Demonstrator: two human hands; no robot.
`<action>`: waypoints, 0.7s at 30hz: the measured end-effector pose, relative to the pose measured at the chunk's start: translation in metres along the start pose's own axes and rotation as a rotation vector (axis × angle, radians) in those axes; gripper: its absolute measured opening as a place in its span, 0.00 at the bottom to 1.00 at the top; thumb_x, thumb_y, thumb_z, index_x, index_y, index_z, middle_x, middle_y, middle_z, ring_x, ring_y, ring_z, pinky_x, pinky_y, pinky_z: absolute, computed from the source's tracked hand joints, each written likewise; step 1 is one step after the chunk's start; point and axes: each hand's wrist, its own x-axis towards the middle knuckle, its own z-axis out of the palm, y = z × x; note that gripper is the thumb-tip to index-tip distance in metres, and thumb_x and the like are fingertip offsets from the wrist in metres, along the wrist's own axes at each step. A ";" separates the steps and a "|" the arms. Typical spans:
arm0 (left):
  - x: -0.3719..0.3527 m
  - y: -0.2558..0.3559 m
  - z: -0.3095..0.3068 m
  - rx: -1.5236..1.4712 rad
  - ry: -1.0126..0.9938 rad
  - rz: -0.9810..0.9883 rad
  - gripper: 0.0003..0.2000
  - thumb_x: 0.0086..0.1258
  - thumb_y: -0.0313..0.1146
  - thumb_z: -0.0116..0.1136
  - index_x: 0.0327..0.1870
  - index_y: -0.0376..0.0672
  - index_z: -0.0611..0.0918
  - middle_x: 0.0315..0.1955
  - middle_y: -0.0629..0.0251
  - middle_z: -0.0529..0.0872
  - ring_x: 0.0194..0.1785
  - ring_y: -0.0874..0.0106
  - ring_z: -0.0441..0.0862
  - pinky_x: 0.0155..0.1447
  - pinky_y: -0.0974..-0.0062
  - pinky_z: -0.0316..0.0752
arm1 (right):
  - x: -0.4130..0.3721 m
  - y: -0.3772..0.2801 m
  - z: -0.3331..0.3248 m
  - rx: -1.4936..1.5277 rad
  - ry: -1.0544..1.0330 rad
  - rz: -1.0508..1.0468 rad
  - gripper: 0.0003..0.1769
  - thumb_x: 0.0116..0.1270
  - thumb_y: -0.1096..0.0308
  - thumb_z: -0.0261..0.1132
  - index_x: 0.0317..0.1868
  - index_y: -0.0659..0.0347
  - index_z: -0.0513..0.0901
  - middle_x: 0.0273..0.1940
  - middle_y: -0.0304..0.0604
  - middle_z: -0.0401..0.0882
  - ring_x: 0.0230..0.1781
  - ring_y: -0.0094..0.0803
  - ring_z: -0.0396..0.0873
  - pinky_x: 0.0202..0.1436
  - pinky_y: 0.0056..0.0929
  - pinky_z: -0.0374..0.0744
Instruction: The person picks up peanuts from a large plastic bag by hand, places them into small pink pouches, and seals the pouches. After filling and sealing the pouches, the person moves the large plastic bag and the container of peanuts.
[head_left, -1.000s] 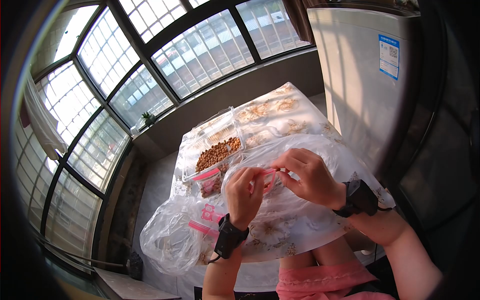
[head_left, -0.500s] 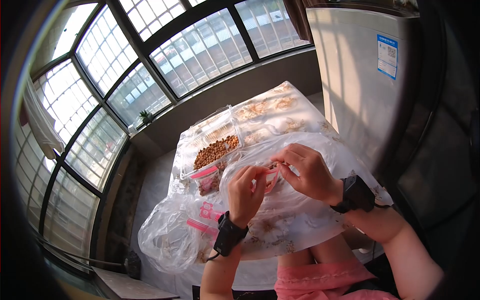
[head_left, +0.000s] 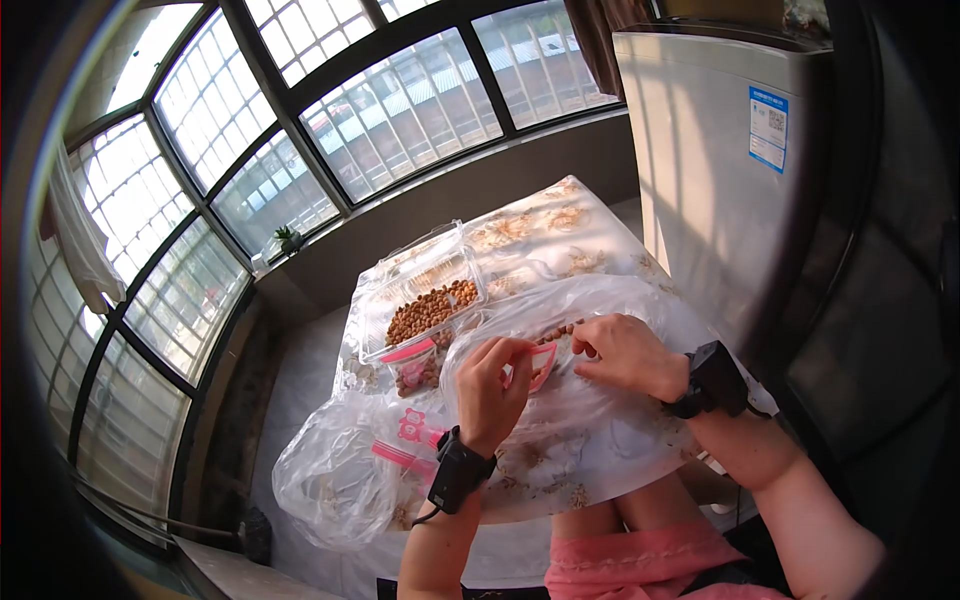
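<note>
My left hand (head_left: 492, 392) pinches the rim of a small clear zip bag (head_left: 543, 368) with a pink-edged mouth that gapes open; some brown pieces show inside. Just right of it, my right hand (head_left: 632, 356) hovers over a large clear plastic bag (head_left: 620, 300), its fingers bent and thumb apart, with nothing visible between them. Several brown nuts (head_left: 560, 332) lie in the large bag beside my right fingertips. A filled pink-topped zip bag (head_left: 415, 368) stands left of my left hand, near a clear plastic box (head_left: 374, 335) holding many brown nuts (head_left: 432, 308).
Pink-topped flat bags (head_left: 405, 455) and a crumpled clear bag (head_left: 330, 480) lie at the table's left edge. A flowered cloth (head_left: 530, 225) covers the table. A pale refrigerator (head_left: 700, 170) stands to the right, and a small plant (head_left: 288, 240) sits on the windowsill.
My right hand has let go of the small zip bag's rim and moved right and slightly down. My left hand keeps its pinch on the bag. The view has shifted slightly.
</note>
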 end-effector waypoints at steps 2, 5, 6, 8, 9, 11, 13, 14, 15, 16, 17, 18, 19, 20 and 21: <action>0.000 0.000 0.000 -0.006 0.000 -0.007 0.03 0.68 0.23 0.63 0.38 0.37 0.87 0.32 0.60 0.88 0.32 0.67 0.85 0.33 0.72 0.75 | 0.000 0.001 -0.001 0.003 -0.014 -0.004 0.14 0.57 0.64 0.70 0.39 0.66 0.84 0.33 0.52 0.85 0.38 0.49 0.85 0.45 0.43 0.81; 0.000 -0.001 -0.001 -0.023 -0.013 -0.007 0.03 0.68 0.23 0.63 0.39 0.37 0.87 0.32 0.61 0.88 0.33 0.67 0.85 0.33 0.73 0.75 | 0.000 0.002 -0.002 0.012 -0.026 -0.011 0.13 0.56 0.66 0.68 0.39 0.67 0.84 0.32 0.52 0.85 0.36 0.48 0.86 0.44 0.42 0.81; 0.000 -0.001 -0.001 -0.027 -0.037 0.001 0.03 0.69 0.23 0.63 0.40 0.37 0.87 0.33 0.61 0.89 0.33 0.70 0.85 0.34 0.74 0.76 | 0.001 0.002 -0.002 0.021 -0.027 -0.015 0.13 0.56 0.67 0.67 0.39 0.67 0.84 0.32 0.52 0.86 0.36 0.48 0.86 0.44 0.41 0.82; 0.000 -0.002 -0.001 -0.032 -0.059 0.007 0.04 0.71 0.24 0.63 0.41 0.37 0.88 0.34 0.62 0.89 0.33 0.73 0.85 0.36 0.76 0.77 | 0.002 -0.005 -0.007 0.015 -0.050 0.023 0.11 0.55 0.69 0.67 0.38 0.65 0.85 0.34 0.53 0.87 0.39 0.50 0.86 0.47 0.43 0.82; 0.000 -0.001 -0.001 -0.038 -0.080 0.000 0.04 0.71 0.24 0.63 0.42 0.37 0.88 0.35 0.62 0.90 0.34 0.73 0.85 0.37 0.76 0.78 | 0.002 -0.007 -0.009 0.010 -0.073 0.060 0.09 0.55 0.72 0.67 0.38 0.63 0.85 0.36 0.54 0.88 0.41 0.52 0.87 0.50 0.45 0.83; -0.001 -0.002 -0.001 -0.042 -0.098 -0.009 0.05 0.71 0.24 0.63 0.43 0.37 0.88 0.35 0.61 0.90 0.36 0.73 0.86 0.39 0.76 0.80 | 0.003 -0.006 -0.008 0.048 -0.028 0.071 0.11 0.55 0.72 0.67 0.39 0.65 0.85 0.34 0.53 0.87 0.38 0.48 0.87 0.46 0.41 0.83; -0.001 -0.005 -0.001 -0.133 -0.131 -0.052 0.06 0.71 0.25 0.63 0.45 0.37 0.88 0.38 0.62 0.91 0.39 0.74 0.87 0.42 0.76 0.81 | 0.004 -0.008 -0.009 0.087 0.019 0.083 0.12 0.56 0.72 0.68 0.41 0.67 0.85 0.31 0.52 0.86 0.34 0.44 0.87 0.41 0.38 0.83; -0.001 -0.004 -0.002 -0.133 -0.128 -0.052 0.06 0.71 0.25 0.63 0.45 0.37 0.88 0.38 0.62 0.91 0.39 0.74 0.87 0.42 0.76 0.81 | 0.005 -0.013 -0.013 0.146 0.072 0.092 0.11 0.57 0.74 0.69 0.41 0.67 0.85 0.32 0.50 0.87 0.34 0.41 0.88 0.42 0.35 0.84; -0.001 -0.003 -0.004 -0.156 -0.165 -0.095 0.07 0.71 0.26 0.64 0.46 0.37 0.88 0.39 0.62 0.91 0.40 0.74 0.87 0.43 0.76 0.82 | 0.006 -0.017 -0.016 0.205 0.126 0.100 0.11 0.57 0.75 0.69 0.41 0.67 0.85 0.32 0.49 0.87 0.34 0.38 0.88 0.42 0.33 0.84; 0.000 -0.002 -0.005 -0.179 -0.202 -0.139 0.07 0.72 0.26 0.64 0.47 0.37 0.88 0.40 0.62 0.91 0.42 0.75 0.88 0.43 0.76 0.82 | 0.007 -0.019 -0.017 0.204 0.125 0.097 0.11 0.57 0.75 0.69 0.41 0.67 0.85 0.32 0.49 0.87 0.34 0.38 0.88 0.42 0.33 0.84; -0.001 -0.003 -0.005 -0.178 -0.200 -0.138 0.07 0.72 0.26 0.64 0.47 0.37 0.88 0.40 0.62 0.91 0.42 0.75 0.88 0.43 0.76 0.82 | 0.008 -0.021 -0.018 0.247 0.226 0.062 0.10 0.57 0.76 0.70 0.40 0.67 0.84 0.34 0.50 0.87 0.34 0.38 0.88 0.42 0.32 0.85; -0.001 -0.004 -0.005 -0.223 -0.236 -0.162 0.08 0.73 0.27 0.64 0.48 0.37 0.88 0.40 0.62 0.91 0.42 0.75 0.87 0.43 0.76 0.82 | 0.009 -0.023 -0.019 0.290 0.326 0.026 0.09 0.57 0.77 0.71 0.39 0.67 0.84 0.35 0.50 0.87 0.35 0.38 0.88 0.42 0.31 0.85; -0.001 -0.004 -0.004 -0.267 -0.271 -0.185 0.08 0.73 0.29 0.65 0.48 0.37 0.88 0.41 0.62 0.91 0.43 0.76 0.87 0.43 0.77 0.82 | 0.010 -0.027 -0.020 0.289 0.326 0.023 0.09 0.57 0.77 0.71 0.39 0.67 0.84 0.35 0.50 0.87 0.35 0.38 0.88 0.42 0.31 0.85; -0.001 -0.003 -0.004 -0.267 -0.269 -0.184 0.08 0.73 0.29 0.65 0.48 0.37 0.88 0.41 0.62 0.91 0.43 0.76 0.87 0.43 0.77 0.82 | 0.009 -0.030 -0.021 0.312 0.389 -0.024 0.09 0.58 0.77 0.71 0.40 0.66 0.84 0.36 0.48 0.88 0.35 0.35 0.89 0.43 0.30 0.85; 0.000 -0.001 -0.005 -0.284 -0.310 -0.185 0.08 0.74 0.29 0.65 0.48 0.37 0.88 0.41 0.62 0.91 0.43 0.76 0.87 0.43 0.77 0.81 | 0.009 -0.033 -0.023 0.334 0.453 -0.072 0.10 0.59 0.78 0.72 0.41 0.66 0.85 0.37 0.47 0.88 0.36 0.33 0.89 0.44 0.29 0.85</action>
